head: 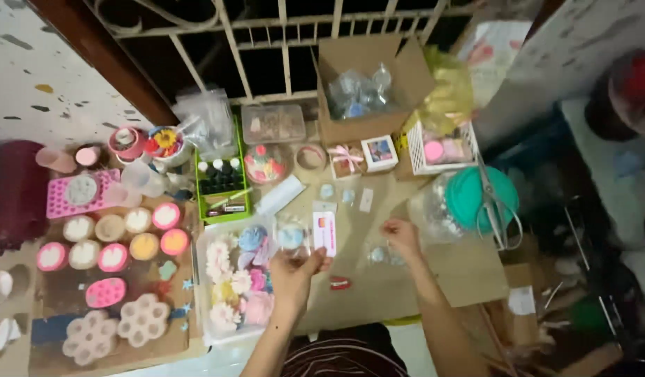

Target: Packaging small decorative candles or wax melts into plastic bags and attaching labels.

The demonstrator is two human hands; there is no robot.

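Cluttered brown worktop [378, 209] before a white window grille [287, 42], seen from above. At the back, an open cardboard box [368, 80] stuffed with clear bags. On the near left, a clear plastic tray [238, 279] of pastel flower shapes, beside round moulds [113, 241] filled pink, cream and yellow. Off right, a teal lid [479, 199] under scissors [497, 209]. Left hand [294, 272] raised over the tray's right edge, fingers pinched shut on a small clear packet [294, 237] with a blue piece inside and a white-and-pink card. Right hand [400, 236] lower on the worktop, fingers curled near a small clear bag [378, 255]; grip on it impossible to tell.
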